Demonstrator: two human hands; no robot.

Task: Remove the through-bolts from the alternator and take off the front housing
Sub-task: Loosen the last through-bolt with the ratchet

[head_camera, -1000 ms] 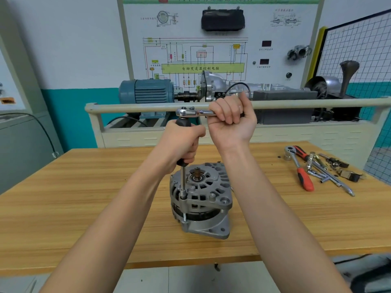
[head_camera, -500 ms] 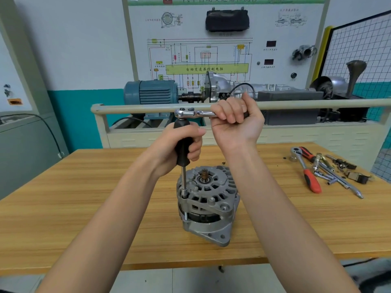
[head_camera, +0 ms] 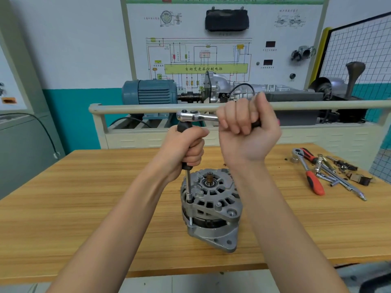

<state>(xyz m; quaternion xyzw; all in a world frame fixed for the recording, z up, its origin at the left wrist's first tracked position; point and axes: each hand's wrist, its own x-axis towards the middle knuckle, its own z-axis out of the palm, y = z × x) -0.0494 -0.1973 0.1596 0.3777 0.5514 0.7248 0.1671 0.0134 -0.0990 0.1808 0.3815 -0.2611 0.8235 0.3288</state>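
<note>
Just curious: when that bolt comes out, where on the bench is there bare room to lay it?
Bare wood lies left of the alternator, out to the table edge, and between the alternator and the tools. The far right corner is crowded with wrenches and small parts.

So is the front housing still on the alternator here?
Still on: the front housing sits seated on the alternator, with the socket extension on a bolt.

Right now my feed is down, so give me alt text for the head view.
An alternator stands on a wooden table; the left hand grips a black-handled extension seated on a through-bolt, and the right hand grips the ratchet on top. Spare tools lie to the right.
</note>
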